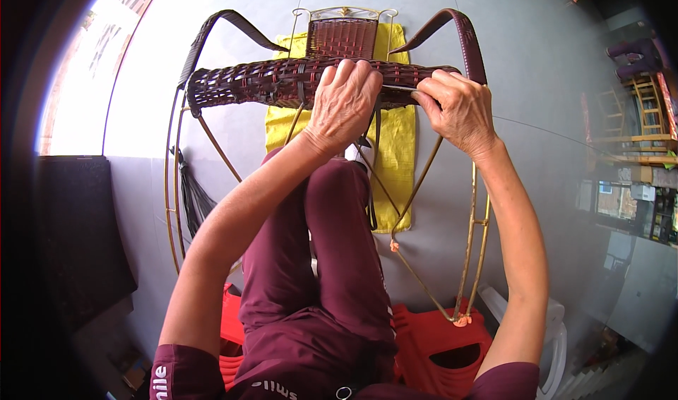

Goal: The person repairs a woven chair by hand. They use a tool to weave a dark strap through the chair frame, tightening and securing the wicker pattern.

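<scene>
A chair with a gold metal frame (467, 259) stands in front of me, its dark brown and red woven seat (247, 84) curving across at hand height. My left hand (345, 105) is closed at the middle of this weave, knuckles up, its fingertips hidden. Farther right, my right hand (455, 109) pinches at the weave's edge. A thin, shiny, straight piece (401, 88) runs between the two hands; whether it is a tool or a strip I cannot tell. Loose dark weaving strips (376, 153) hang below my left hand. Behind the weave rises the woven backrest (342, 38).
Dark wrapped armrests (472, 43) arch up on both sides. A yellow cloth (397, 181) lies on the grey floor underneath. Red plastic stools (441, 336) stand beside my legs. Dark strips (194, 195) hang at the frame's left. Bamboo-coloured frames (646, 107) stand far right.
</scene>
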Available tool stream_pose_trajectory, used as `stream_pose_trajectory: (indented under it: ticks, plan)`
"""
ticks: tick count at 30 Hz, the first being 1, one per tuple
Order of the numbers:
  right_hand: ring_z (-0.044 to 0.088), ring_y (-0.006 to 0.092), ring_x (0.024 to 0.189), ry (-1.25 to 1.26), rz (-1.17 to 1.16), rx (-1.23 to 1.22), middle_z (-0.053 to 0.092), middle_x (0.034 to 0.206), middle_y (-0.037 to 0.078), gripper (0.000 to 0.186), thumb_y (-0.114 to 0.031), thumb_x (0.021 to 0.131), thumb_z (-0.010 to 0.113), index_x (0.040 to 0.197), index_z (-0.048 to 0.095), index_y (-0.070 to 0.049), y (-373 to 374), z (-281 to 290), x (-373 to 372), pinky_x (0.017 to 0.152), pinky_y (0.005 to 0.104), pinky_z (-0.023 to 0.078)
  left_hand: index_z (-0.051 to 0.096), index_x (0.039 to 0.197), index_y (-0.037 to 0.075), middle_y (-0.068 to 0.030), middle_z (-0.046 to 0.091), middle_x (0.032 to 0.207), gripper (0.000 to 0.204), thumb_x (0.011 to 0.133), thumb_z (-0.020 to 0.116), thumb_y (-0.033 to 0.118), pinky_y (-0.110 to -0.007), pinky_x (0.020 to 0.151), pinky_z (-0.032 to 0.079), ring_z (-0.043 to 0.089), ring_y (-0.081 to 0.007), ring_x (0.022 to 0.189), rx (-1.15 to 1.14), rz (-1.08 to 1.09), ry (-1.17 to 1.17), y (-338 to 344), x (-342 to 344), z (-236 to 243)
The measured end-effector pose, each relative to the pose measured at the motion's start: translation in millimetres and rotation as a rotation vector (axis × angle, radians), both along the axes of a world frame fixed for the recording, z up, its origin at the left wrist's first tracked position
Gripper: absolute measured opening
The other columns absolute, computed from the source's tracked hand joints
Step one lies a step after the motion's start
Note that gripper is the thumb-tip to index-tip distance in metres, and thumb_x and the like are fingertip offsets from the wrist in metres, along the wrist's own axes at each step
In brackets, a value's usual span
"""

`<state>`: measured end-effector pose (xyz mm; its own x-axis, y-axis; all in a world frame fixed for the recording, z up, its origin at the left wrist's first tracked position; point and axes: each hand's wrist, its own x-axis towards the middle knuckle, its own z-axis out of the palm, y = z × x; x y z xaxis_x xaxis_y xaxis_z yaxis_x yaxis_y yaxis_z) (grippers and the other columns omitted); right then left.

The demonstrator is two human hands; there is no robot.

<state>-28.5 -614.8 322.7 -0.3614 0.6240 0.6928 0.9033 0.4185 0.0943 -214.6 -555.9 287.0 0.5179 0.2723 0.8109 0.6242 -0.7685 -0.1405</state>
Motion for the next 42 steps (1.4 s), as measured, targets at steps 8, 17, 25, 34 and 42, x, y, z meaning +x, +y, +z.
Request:
stream_pose_trajectory:
  ticks: [8, 17, 25, 34, 42]
  plan:
    - [0.057, 0.0227, 0.062, 0.035, -0.040, -0.027, 0.054, 0.064, 0.005, 0.012, -0.015, 0.071, 0.065, 0.066, 0.057, -0.008, -5.9, -6.9, -5.3, 0.054, 0.0341, 0.047, 0.045, 0.076, 0.005, -0.0078, 0.043, 0.074, 0.014, 0.066, 0.054, 0.008, -0.033, 0.064, 0.040, 0.047, -0.0229, 0.072, 0.137, -0.153, 0.251, 20.8, -7.2, 14.0]
    - [0.055, 0.0178, 0.053, 0.544, -0.193, -0.057, 0.060, 0.065, 0.005, 0.013, -0.010, 0.068, 0.070, 0.078, 0.063, -0.006, -39.9, -18.1, 0.1, 0.049, 0.0297, 0.042, 0.036, 0.076, 0.004, -0.0092, 0.041, 0.070, 0.021, 0.065, 0.054, 0.000, -0.035, 0.057, 0.044, 0.047, -0.0250, 0.066, 0.253, -0.405, 0.296, 44.6, -10.5, 54.0]
    - [0.055, 0.0096, 0.069, 0.853, 0.295, -0.217, 0.058, 0.070, 0.004, 0.021, -0.009, 0.069, 0.069, 0.088, 0.066, -0.001, 11.5, -6.3, -49.3, 0.058, 0.0213, 0.043, 0.041, 0.089, 0.001, -0.0131, 0.048, 0.078, 0.013, 0.080, 0.051, 0.003, -0.034, 0.061, 0.045, 0.050, -0.0222, 0.069, 0.200, -0.370, 0.201, 18.3, -21.4, 117.7]
    - [0.054, 0.0074, 0.048, 1.030, 0.231, -0.348, 0.056, 0.061, 0.002, 0.014, -0.012, 0.075, 0.066, 0.076, 0.062, 0.001, 19.2, -18.9, -66.9, 0.044, 0.0201, 0.042, 0.055, 0.089, -0.005, -0.0087, 0.061, 0.075, 0.024, 0.086, 0.056, 0.018, -0.027, 0.061, 0.048, 0.057, -0.0117, 0.068, -0.900, -0.255, -0.700, -40.2, -53.9, 31.9]
    - [0.057, 0.0096, 0.047, 1.006, 0.122, -0.391, 0.058, 0.061, 0.005, 0.015, -0.012, 0.076, 0.066, 0.074, 0.059, 0.002, 19.7, -25.3, -81.2, 0.044, 0.0223, 0.043, 0.054, 0.094, -0.010, -0.0171, 0.064, 0.078, 0.031, 0.075, 0.063, 0.014, -0.028, 0.066, 0.049, 0.062, -0.0211, 0.071, -1.170, -0.143, -0.516, -54.4, -25.8, -56.3]
